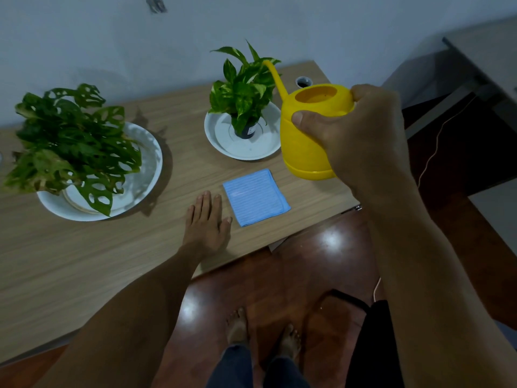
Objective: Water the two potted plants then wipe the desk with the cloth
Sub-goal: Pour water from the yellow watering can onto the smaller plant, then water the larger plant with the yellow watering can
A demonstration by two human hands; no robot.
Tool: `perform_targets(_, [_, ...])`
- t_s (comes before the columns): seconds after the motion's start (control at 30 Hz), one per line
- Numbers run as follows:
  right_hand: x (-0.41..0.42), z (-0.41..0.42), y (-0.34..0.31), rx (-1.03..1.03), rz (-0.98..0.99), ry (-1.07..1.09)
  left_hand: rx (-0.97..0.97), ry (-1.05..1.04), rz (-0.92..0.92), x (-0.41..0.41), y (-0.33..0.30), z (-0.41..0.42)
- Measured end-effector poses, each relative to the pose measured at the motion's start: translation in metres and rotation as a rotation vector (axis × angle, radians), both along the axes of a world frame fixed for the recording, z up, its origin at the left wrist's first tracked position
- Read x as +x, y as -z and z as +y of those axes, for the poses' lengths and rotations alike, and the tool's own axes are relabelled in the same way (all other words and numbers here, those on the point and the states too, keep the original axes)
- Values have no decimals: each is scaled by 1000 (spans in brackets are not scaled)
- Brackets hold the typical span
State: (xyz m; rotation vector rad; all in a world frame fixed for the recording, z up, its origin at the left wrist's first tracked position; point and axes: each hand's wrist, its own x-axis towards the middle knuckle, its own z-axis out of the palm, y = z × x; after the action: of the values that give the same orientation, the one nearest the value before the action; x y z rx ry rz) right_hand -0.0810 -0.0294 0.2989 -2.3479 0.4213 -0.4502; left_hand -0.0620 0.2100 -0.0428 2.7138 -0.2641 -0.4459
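Gripping yellow watering can [310, 135] in right hand [361, 141], left hand [207, 219] flat near desk [84, 261] edge

Setting appeared to be a room in a home, likely a study corner. Evidence: a wood-laminate desk [84, 261] with a cable grommet hole [303, 82] just beyond the right hand [361, 141], which gripped a yellow watering can [305, 152]; two houseplants on white saucers, one [243, 93] just left of the grip, the other [70, 147] far left. Bare feet [237, 326] stood on a polished reddish floor [321, 247] below the grip. Plain painted wall [112, 37] stood behind the desk.
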Motion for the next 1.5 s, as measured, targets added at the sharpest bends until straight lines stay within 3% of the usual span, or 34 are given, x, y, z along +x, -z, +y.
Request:
perform_targets(0.3, [-4,20,9,197,-41,-9,-31,22,-27,-2,-15,9])
perform_targets(0.53, [-11,45,2,351,-57,-58,41,-114,-55,-14,-19,42])
perform_targets(0.9, [-11,112,-8,385,-11,-309,102,-384,23,-62,-24,114])
perform_targets(1.5, [-1,194,15,425,147,-519,34,-474,31,-75,-13,145])
